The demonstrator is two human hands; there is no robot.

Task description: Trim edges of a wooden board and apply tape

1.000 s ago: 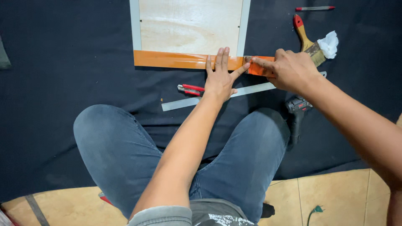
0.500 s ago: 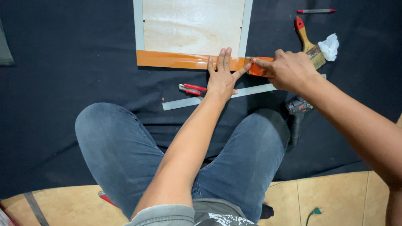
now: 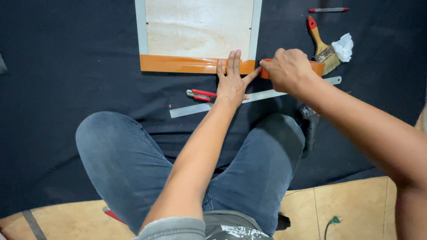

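Head view of a person seated on the floor. Nearest the camera, tan floor tiles [image 3: 351,200] border a black cloth [image 3: 66,89] that covers the floor ahead; the person's knees in blue jeans [image 3: 120,155] rest on it. Left hand [image 3: 232,80]: arm extended forward between the knees, palm down, fingers straight and close together, thumb spread to the right, fingertips pressing flat on the orange strip [image 3: 178,64]; it grips nothing. Right hand [image 3: 289,69]: arm entering from the right, knuckles up, fingers curled around the orange tape roll [image 3: 316,67], just right of the left thumb. The orange strip runs leftward from the left hand along the near edge of a plywood panel [image 3: 198,26] with pale grey borders, which lies just beyond both hands. Under the left wrist lies a metal ruler [image 3: 191,110], slanting toward the right hand; a red utility knife [image 3: 200,94] sits just left of the left wrist. Beyond the right hand lie a paintbrush [image 3: 321,42] with a red-tipped handle, a crumpled white tissue [image 3: 342,46], and, farthest, a red-capped pencil [image 3: 329,9].
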